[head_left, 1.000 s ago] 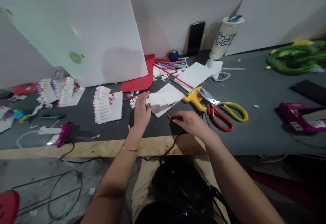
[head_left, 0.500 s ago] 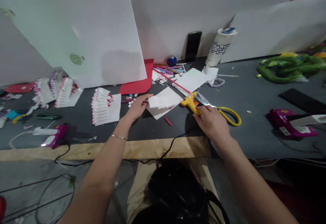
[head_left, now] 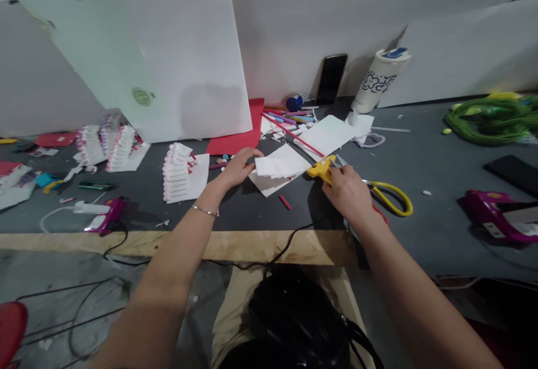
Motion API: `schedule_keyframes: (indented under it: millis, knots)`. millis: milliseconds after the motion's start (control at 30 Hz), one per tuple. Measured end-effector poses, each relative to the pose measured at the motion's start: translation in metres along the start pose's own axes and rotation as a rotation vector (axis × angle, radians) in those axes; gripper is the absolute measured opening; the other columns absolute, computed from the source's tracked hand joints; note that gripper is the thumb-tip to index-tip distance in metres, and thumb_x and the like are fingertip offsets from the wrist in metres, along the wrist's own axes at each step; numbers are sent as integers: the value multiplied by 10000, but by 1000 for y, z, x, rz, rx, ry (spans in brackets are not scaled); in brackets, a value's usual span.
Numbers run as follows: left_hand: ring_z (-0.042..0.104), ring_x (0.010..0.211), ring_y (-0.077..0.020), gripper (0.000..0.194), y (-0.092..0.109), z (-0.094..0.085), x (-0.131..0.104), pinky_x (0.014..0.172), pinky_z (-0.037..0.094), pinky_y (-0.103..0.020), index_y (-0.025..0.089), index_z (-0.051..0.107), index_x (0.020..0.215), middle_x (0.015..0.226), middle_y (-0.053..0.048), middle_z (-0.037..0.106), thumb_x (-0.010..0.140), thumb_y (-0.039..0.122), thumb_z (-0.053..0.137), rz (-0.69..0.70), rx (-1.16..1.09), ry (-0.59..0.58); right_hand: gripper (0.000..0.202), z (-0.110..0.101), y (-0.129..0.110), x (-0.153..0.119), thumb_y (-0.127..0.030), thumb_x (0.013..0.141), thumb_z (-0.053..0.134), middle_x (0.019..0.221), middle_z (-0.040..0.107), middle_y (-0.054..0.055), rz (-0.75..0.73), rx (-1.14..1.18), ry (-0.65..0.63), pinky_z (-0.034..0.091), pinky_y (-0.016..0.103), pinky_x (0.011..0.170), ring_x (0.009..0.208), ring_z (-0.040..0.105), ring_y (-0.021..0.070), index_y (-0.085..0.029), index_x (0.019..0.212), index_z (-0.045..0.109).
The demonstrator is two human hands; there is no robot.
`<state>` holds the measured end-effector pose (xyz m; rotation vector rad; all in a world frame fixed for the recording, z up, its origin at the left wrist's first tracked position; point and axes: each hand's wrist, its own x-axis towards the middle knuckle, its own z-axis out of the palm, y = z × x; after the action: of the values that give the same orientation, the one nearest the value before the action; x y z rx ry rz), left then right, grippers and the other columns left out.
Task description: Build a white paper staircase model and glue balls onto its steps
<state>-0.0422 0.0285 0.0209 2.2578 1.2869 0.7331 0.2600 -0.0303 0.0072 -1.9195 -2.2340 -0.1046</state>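
Yellow plastic is under the fingers of your right hand (head_left: 348, 192): they curl closed around the handle of the glue gun (head_left: 319, 169), and I cannot tell whether the gun touches the table (head_left: 241, 213). Your left hand (head_left: 236, 170) has its fingertips at the left edge of the folded white paper (head_left: 275, 167); whether they pinch or only steady it, I cannot tell. Take this paper as clock centre, twelve being away from you. The gun is at three, the short red stick (head_left: 284, 202) near six, the scissors (head_left: 409, 204) past your right hand toward four. I judge the step in hand is taking up the gun; the next move calls for lifting it clear of the scissors. Both palms face down, forearms coming from seven and five o'clock.
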Motion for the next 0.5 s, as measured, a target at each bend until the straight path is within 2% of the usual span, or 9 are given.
schedule_keyframes:
  millis: [167,267,400,500]
  knots:
    - [502,1288,-230,494,-2,2,-2,1068,408,-420,214,547,1281,1369,-114,557,824,51,458,-107,12,-41,296,-11,1,-7,-227,889,474,964,633,171,23,-2,54,426,319,587,802,619,280,-99,1096,642]
    - [515,1285,-245,481,-4,7,-2,1062,417,-425,188,540,1293,1376,-135,562,835,56,474,-211,82,-68,330,-15,7,-12,-237,888,469,975,634,164,23,71,94,451,331,582,768,629,273,-105,1141,635]
    - [552,1241,-277,434,-2,13,-1,1055,415,-434,135,555,1263,1319,-172,596,831,91,564,-235,196,-103,335,-13,21,-19,-267,893,462,970,635,146,-19,371,138,504,368,728,828,635,260,-127,1136,646]
    - [595,1164,-289,465,2,17,-3,1017,435,-425,103,559,1249,1269,-196,610,789,70,616,-296,206,-92,358,-10,30,-22,-400,901,476,877,636,100,60,650,127,503,368,739,811,621,240,-157,1085,665]
